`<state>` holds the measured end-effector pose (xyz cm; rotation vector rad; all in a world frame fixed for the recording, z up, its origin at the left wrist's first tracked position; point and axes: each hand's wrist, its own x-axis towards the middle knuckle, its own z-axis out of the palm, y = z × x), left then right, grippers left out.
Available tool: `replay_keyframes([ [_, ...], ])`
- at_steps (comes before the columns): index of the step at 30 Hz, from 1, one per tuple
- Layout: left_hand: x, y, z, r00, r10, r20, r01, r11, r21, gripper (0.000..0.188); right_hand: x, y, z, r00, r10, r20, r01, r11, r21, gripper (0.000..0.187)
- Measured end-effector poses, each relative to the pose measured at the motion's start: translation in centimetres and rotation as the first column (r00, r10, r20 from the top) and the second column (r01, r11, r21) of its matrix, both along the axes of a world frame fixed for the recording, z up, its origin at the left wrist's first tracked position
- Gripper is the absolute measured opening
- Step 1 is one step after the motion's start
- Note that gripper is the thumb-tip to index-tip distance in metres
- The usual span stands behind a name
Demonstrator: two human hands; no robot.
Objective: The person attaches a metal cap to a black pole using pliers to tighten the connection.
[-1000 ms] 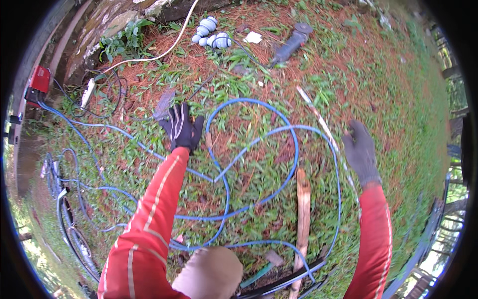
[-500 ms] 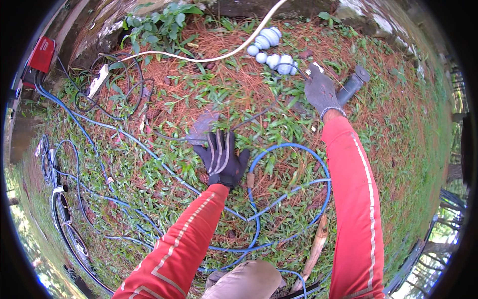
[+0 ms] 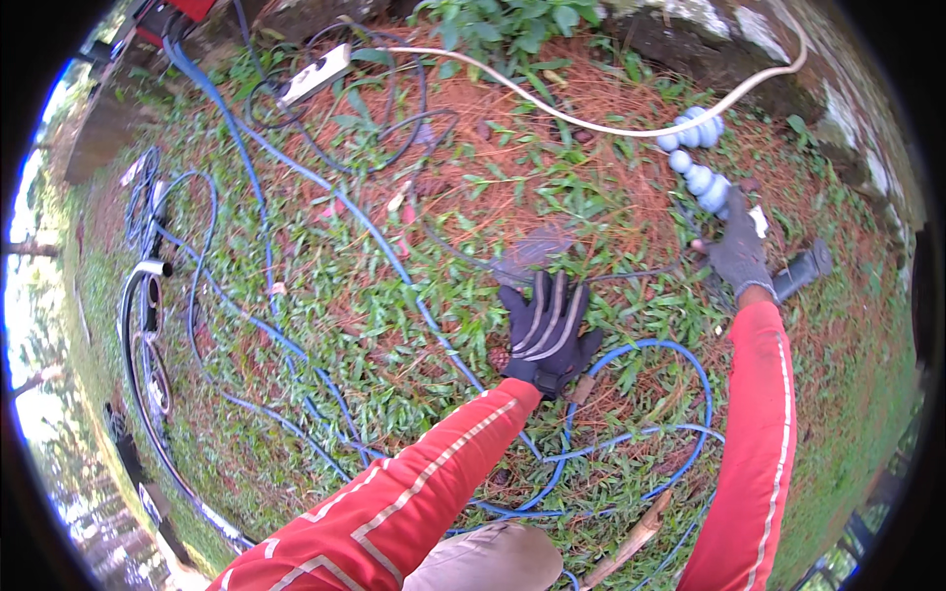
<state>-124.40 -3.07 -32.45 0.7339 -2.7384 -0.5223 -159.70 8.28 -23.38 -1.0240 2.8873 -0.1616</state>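
My left hand point(image 3: 550, 328), in a black glove with grey stripes, lies with spread fingers on the grass. Its fingertips are beside a flat dark slab point(image 3: 537, 253) and a thin dark cable. My right hand point(image 3: 739, 251), in a grey glove, reaches out at the right with thumb and fingers apart. Its fingertips meet the edge of a pale blue stack of rounded, ball-like pieces point(image 3: 703, 185); whether they touch is unclear. A small white thing point(image 3: 759, 222) shows against those fingers. Under the right wrist lies a dark grey cylindrical tool point(image 3: 803, 269), partly hidden.
A blue hose point(image 3: 705, 379) loops between my arms. A white power strip point(image 3: 315, 76) and black cable lie at the far left, near a red machine point(image 3: 177, 15). A cream hose point(image 3: 567, 118) curves along the back. A wooden stick point(image 3: 636, 542) lies near my knee.
The view has turned, so the ground appears shifted right and down. My right hand has come closer to the pale blue pieces and its thumb now stands apart. The left hand stays by the slab.
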Motion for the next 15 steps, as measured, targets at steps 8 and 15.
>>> replay_keyframes([
  [8, -0.5, 0.7, -2.2, 0.979, -0.013, -0.201, 0.019, 0.999, 0.027, 0.095, -3.7, 2.8, -3.8, 1.000, -0.031, -0.002, 0.030, 0.985, -0.168, 0.072],
  [15, 0.0, 0.5, -4.1, 0.974, -0.029, -0.226, 0.031, 1.000, 0.006, 0.097, -3.7, 2.6, -3.7, 0.990, -0.001, -0.138, -0.012, 0.995, -0.097, 0.059],
])
